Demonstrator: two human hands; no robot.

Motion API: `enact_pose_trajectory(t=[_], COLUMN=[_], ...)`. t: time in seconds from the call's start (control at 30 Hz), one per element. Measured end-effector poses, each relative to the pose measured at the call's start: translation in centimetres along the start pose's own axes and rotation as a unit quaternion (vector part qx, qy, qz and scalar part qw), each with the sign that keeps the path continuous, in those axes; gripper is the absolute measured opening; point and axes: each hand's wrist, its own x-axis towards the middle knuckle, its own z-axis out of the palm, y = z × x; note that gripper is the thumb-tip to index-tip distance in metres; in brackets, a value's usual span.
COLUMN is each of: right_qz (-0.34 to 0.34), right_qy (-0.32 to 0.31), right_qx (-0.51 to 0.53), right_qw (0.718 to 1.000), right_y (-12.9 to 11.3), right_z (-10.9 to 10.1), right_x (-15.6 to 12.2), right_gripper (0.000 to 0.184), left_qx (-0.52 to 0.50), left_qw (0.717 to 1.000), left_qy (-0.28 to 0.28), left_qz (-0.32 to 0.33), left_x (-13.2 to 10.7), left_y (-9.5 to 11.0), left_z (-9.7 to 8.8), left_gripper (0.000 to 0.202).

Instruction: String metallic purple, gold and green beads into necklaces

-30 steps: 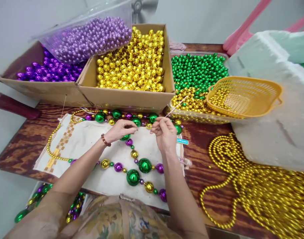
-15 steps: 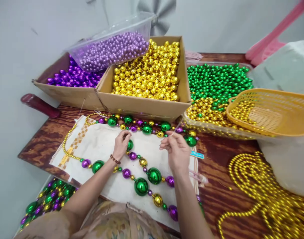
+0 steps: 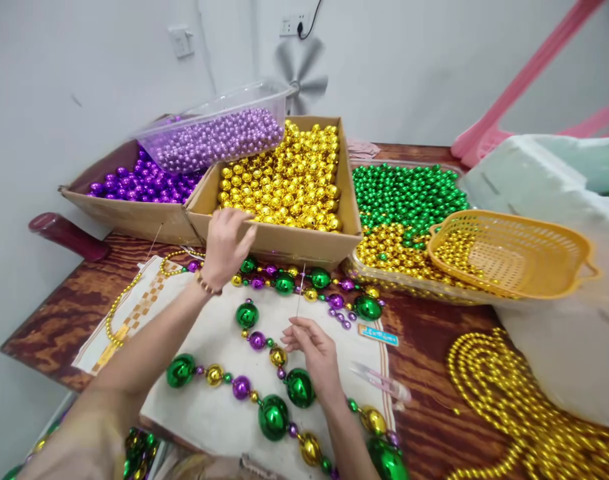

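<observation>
My left hand (image 3: 229, 243) reaches to the front rim of the cardboard box of gold beads (image 3: 279, 193). Its thumb and fingers are apart, with nothing visible in them. My right hand (image 3: 314, 350), over the white cloth (image 3: 209, 340), pinches a thin, straight needle (image 3: 301, 287) that points upward. Beside that hand lies a strand of green, purple and gold beads, with a large green bead (image 3: 247, 315) near its end. Closer to me, the strand's larger balls include a green one (image 3: 273, 417). A finished-looking row of beads (image 3: 284, 283) runs along the box.
Purple beads (image 3: 144, 180) fill the left box, a clear tub (image 3: 219, 137) tilted over it. Right of the boxes, a tray holds green beads (image 3: 409, 197) and gold ones, under a yellow basket (image 3: 524, 267). Clear-handled snips (image 3: 384, 385), gold bead chains (image 3: 529, 400) and a dark red bottle (image 3: 69, 237) lie around.
My left hand has left the strand's end and moved up and left to the gold box. My right hand has moved left and lower with the needle. The view has tipped upward.
</observation>
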Motion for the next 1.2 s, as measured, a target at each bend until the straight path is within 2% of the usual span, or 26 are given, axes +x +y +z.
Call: enact_pose_trajectory(t=[0.07, 0.1, 0.17, 0.23, 0.37, 0.43, 0.5, 0.53, 0.57, 0.6, 0.63, 0.7, 0.77, 0.83, 0.97, 1.07, 1.13, 1.2], right_qz=[0.004, 0.003, -0.003, -0.007, -0.008, -0.012, -0.017, -0.019, -0.02, -0.022, -0.025, -0.034, -0.042, -0.045, -0.044, -0.045, -0.047, -0.051], right_qy=[-0.001, 0.002, 0.008, 0.013, 0.01, 0.008, 0.008, 0.009, 0.009, 0.008, 0.008, 0.006, 0.005, 0.003, 0.002, -0.001, -0.013, -0.022], right_qx=[0.004, 0.007, 0.01, 0.01, 0.009, 0.011, 0.014, 0.015, 0.014, 0.012, 0.008, -0.001, -0.01, -0.016, -0.024, -0.038, -0.054, -0.075], right_qw=[1.0, 1.0, 1.0, 1.0, 1.0, 1.0, 1.0, 1.0, 1.0, 1.0, 1.0, 0.999, 0.999, 0.999, 0.999, 0.998, 0.997, 0.996], right_y=[0.0, 0.0, 0.0, 0.0, -0.1, -0.2, -0.3, -0.3, -0.4, -0.4, -0.4, -0.4, -0.4, -0.5, -0.5, -0.3, 0.0, 0.2], right_z=[0.1, 0.2, 0.2, 0.1, -0.1, -0.1, 0.0, 0.0, 0.1, 0.2, 0.2, 0.3, 0.4, 0.4, 0.2, 0.1, 0.2, 0.2], right_x=[-0.2, -0.2, -0.3, -0.4, -0.4, -0.5, -0.6, -0.6, -0.6, -0.6, -0.6, -0.6, -0.6, -0.6, -0.8, -1.1, -1.3, -1.4], right_gripper=[0.039, 0.04, 0.04, 0.04, 0.04, 0.039, 0.038, 0.038, 0.038, 0.038, 0.038, 0.039, 0.039, 0.036, 0.03, 0.028, 0.027, 0.026], left_qx=[0.047, 0.072, 0.112, 0.132, 0.084, 0.026, -0.071, -0.142, -0.225, -0.315, -0.404, -0.552, -0.641, -0.684, -0.701, -0.705, -0.711, -0.708], left_qw=[0.995, 0.985, 0.95, 0.916, 0.892, 0.906, 0.936, 0.944, 0.938, 0.916, 0.879, 0.781, 0.695, 0.638, 0.58, 0.544, 0.525, 0.518], left_qy=[-0.087, -0.156, -0.29, -0.376, -0.442, -0.42, -0.335, -0.281, -0.231, -0.194, -0.176, -0.183, -0.201, -0.203, -0.157, -0.124, -0.141, -0.18], left_qz=[0.011, -0.003, -0.033, -0.048, -0.041, -0.048, -0.075, -0.099, -0.128, -0.157, -0.184, -0.226, -0.256, -0.29, -0.385, -0.437, -0.446, -0.444], left_x=[4.9, 6.9, 9.8, 11.1, 11.4, 11.2, 10.7, 10.3, 9.6, 8.8, 7.7, 5.1, 2.2, -0.8, -5.6, -7.8, -8.7, -9.2], left_y=[0.3, 0.4, 0.4, 0.4, -0.1, -0.5, -0.9, -1.0, -0.9, -0.7, -0.4, 0.5, 1.5, 2.2, 2.4, 1.9, 1.5, 1.0], left_z=[0.9, 1.5, 2.6, 3.5, 4.0, 3.8, 3.2, 2.7, 2.0, 1.2, 0.4, -1.3, -2.5, -3.0, -1.7, -0.3, 0.4, 0.8], left_gripper=[0.024, 0.023, 0.025, 0.03, 0.022, 0.014, 0.014, 0.016, 0.02, 0.023, 0.027, 0.034, 0.039, 0.037, 0.021, 0.019, 0.028, 0.035])
